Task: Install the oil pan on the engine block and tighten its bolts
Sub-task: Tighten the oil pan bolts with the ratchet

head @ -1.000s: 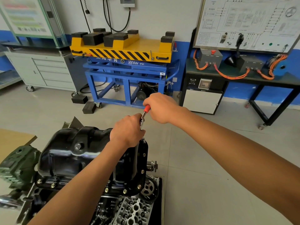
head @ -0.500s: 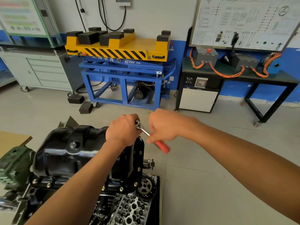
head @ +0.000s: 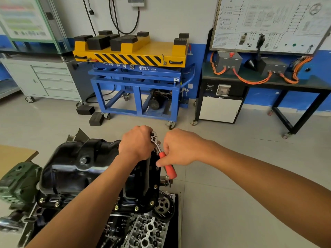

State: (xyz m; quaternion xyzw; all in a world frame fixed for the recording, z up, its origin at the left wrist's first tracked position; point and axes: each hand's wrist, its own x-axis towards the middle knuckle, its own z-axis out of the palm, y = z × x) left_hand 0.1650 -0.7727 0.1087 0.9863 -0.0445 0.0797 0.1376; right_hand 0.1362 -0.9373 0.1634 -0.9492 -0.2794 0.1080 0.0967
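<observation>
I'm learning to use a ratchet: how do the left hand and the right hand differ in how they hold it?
The left hand is curled at the ratchet's metal head; the right hand grips its red handle, lower down. The left hand sits over the black oil pan; the right hand is past its edge, over the floor. Both hold the same ratchet.

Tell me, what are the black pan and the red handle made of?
Pan: likely metal painted glossy black, since light glints off it. Handle: probably plastic or rubber, smooth, evenly red, duller than the wrench's shiny metal head.
</observation>
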